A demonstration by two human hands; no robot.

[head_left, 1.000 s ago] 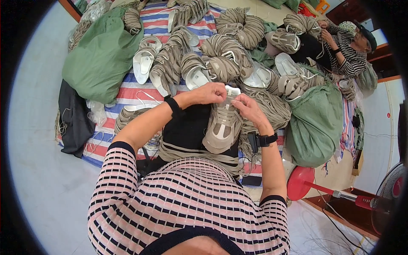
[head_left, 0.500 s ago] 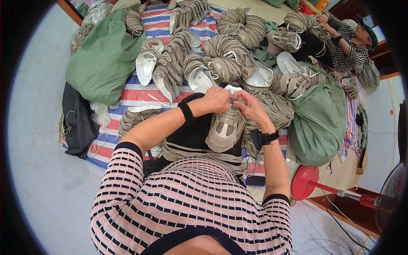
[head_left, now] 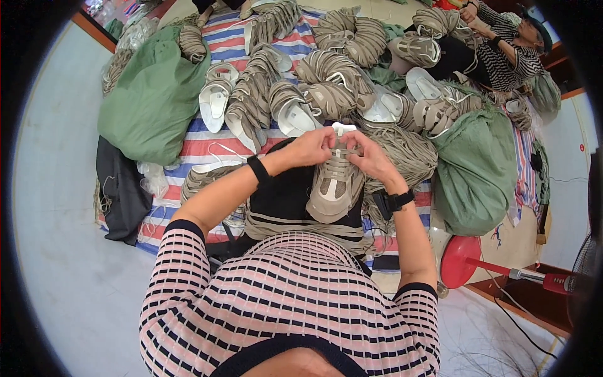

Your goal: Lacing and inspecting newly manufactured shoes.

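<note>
Right now, in the head view, a taupe sneaker upper with a mesh toe panel, pale trim and a white-lined collar point(head_left: 337, 191) is lying in front of the person's body, on the black cloth covering the lap point(head_left: 276, 188). Its rounded toe is pointing back toward the wearer and its white collar end is pointing away; the long axis is running nearly straight outward, with the toe leaning slightly to the left. The laced face is turning upward.

The left hand point(head_left: 311, 147) is coming in from the left with its fingers nearly closed, the tips pinching at the upper left of the lacing. The right hand point(head_left: 375, 158) is curling in from the opposite side, thumb and fingers drawn together and pinching at the upper right of the lacing; exactly which strands either is gripping is too small to tell.

A loose bundle of flat taupe laces point(head_left: 411, 154) is lying just beyond the right hand, and more taupe laces point(head_left: 301, 230) are stretching across the lap below the toe. Beyond the hands, curved stacks of nested taupe uppers point(head_left: 330, 81) are resting on a red, white and blue striped sheet point(head_left: 200, 135).
</note>
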